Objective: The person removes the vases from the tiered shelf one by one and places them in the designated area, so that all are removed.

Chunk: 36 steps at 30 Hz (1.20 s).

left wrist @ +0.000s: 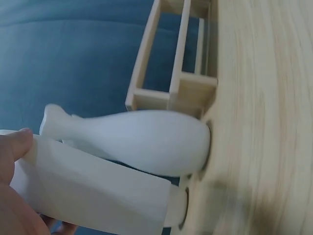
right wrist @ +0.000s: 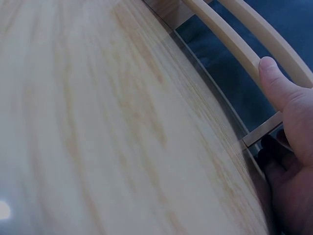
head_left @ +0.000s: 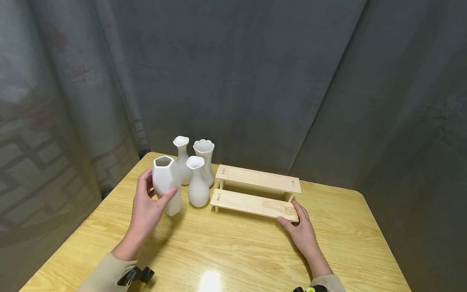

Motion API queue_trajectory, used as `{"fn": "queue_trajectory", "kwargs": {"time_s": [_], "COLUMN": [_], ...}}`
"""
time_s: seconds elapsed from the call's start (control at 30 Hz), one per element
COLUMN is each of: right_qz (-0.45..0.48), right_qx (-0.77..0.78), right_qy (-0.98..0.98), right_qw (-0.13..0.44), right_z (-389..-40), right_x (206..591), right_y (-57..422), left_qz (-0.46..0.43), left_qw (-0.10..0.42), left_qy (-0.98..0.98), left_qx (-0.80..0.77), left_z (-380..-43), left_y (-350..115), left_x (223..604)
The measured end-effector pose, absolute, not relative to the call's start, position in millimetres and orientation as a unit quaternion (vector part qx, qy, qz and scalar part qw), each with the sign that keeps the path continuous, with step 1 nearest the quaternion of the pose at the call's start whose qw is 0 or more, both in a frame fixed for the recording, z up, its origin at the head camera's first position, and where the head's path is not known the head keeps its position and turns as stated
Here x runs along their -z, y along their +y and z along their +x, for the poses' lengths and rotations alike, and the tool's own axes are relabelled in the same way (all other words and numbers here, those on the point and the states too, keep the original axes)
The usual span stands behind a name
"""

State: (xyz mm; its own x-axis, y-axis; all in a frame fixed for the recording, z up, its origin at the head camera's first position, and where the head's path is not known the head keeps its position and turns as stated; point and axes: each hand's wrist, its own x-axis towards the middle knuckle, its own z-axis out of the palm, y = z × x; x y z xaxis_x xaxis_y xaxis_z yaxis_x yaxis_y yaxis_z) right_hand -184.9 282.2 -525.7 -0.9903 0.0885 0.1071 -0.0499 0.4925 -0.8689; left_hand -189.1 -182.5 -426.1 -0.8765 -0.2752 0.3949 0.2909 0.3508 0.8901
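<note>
My left hand grips a white faceted vase with an angular mouth, thumb on the near side and fingers round the far side. The vase leans a little, its foot close over the table; in the left wrist view its body lies beside a smooth round-bellied vase. At the right, my right hand holds the end of the lower board of a two-step wooden stand. Its thumb presses the board's front edge, as the right wrist view shows, while the other fingers go behind the end.
Three more white vases stand grouped at the back left: a round-bellied one, a narrow-necked one and a scallop-rimmed one. The stand is just right of them on the wooden table. Grey curtains hang behind.
</note>
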Motion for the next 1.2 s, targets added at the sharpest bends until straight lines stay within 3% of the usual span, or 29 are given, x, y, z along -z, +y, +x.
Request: {"fn": "queue_trajectory", "kwargs": {"time_s": [0.63, 1.2], "right_qz": [-0.014, -0.017], "right_qx": [-0.508, -0.510], "right_qy": [-0.860, -0.858], "right_qw": [0.055, 0.054], "right_z": [-187.3, -185.9], "right_x": [526.2, 525.5], "right_y": [283.4, 283.6], "left_qz": [0.016, 0.011], "left_qw": [0.276, 0.267], "left_qy": [-0.766, -0.761], "left_qx": [0.580, 0.591], "left_z": [-243.3, -264.0], "left_y": [-188.4, -182.7], "left_x": [454.1, 465.3]}}
